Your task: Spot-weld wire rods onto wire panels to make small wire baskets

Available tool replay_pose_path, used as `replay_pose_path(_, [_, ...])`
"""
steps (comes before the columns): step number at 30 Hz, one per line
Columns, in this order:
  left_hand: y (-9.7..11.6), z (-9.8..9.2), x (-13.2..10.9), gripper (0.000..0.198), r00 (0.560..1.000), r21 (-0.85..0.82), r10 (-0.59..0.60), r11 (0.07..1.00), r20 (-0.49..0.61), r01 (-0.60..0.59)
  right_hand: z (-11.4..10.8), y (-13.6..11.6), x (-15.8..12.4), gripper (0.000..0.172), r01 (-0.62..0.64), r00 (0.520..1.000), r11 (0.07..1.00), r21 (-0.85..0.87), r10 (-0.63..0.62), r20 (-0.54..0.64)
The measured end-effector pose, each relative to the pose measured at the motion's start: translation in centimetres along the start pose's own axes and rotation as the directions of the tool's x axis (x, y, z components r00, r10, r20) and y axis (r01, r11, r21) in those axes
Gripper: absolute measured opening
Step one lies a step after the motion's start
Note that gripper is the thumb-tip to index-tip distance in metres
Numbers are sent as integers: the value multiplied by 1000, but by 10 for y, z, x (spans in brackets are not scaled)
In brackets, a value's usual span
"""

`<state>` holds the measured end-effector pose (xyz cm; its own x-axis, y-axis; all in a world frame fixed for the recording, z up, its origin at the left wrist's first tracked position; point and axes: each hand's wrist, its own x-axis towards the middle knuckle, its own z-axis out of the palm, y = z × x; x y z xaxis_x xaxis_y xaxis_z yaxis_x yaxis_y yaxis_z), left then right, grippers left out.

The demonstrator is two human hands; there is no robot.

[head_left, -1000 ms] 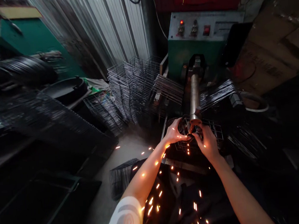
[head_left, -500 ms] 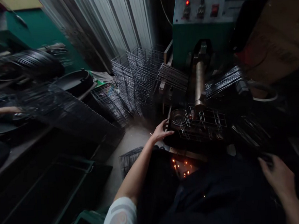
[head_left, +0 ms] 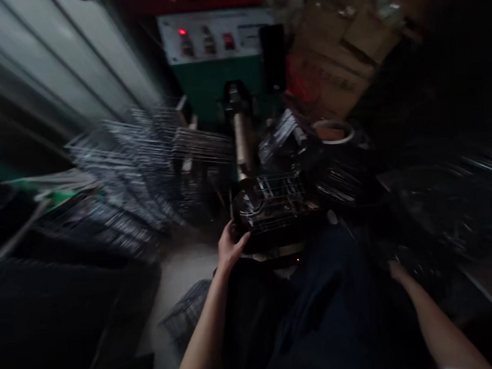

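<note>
My left hand (head_left: 230, 249) is at the left end of a wire rack (head_left: 276, 202), which sits on the dark fixture below the welding machine's rod-shaped electrode (head_left: 242, 145). Its thumb stands apart from the fingers, and the fingertips reach the fixture's left edge. Low on the right, my right hand (head_left: 399, 272) is beside a dark pile with wire-like glints (head_left: 407, 257). Shadow and motion blur hide its fingers, so whether it grips anything does not show.
Stacked wire racks (head_left: 130, 164) stand left of the machine (head_left: 204, 75), whose panel has a lit red lamp. More wire pieces (head_left: 284, 134) lie right of the electrode. Cardboard boxes (head_left: 331, 72) are behind on the right. Another wire rack (head_left: 187, 312) rests on the floor.
The view has swung right, so the machine now appears farther left. Most of the glowing sparks below the fixture have gone. My right hand has moved up, nearer the dark pile; my left stays by the fixture.
</note>
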<state>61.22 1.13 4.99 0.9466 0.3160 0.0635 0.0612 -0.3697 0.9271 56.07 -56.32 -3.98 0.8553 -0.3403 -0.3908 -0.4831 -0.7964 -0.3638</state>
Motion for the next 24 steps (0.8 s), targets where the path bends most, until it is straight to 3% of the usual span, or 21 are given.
replay_pose_path(6, [-6, 3, 1, 84, 985, 190, -65, 977, -159, 95, 15, 27, 25, 28, -107, 985, 994, -16, 109, 135])
replay_pose_path(14, [21, 9, 2, 86, 954, 264, -182, 933, -237, 244, 8, 49, 40, 29, -106, 988, 994, 6, 104, 117])
replay_pose_path(18, [28, 19, 5, 84, 943, 290, -207, 915, -261, 282, 6, 46, 49, 28, -85, 988, 996, 39, 79, 133])
replay_pose_path(24, [27, 28, 11, 86, 940, 274, -188, 924, -285, 268, 14, 20, 78, 33, -86, 990, 989, 123, 71, 118])
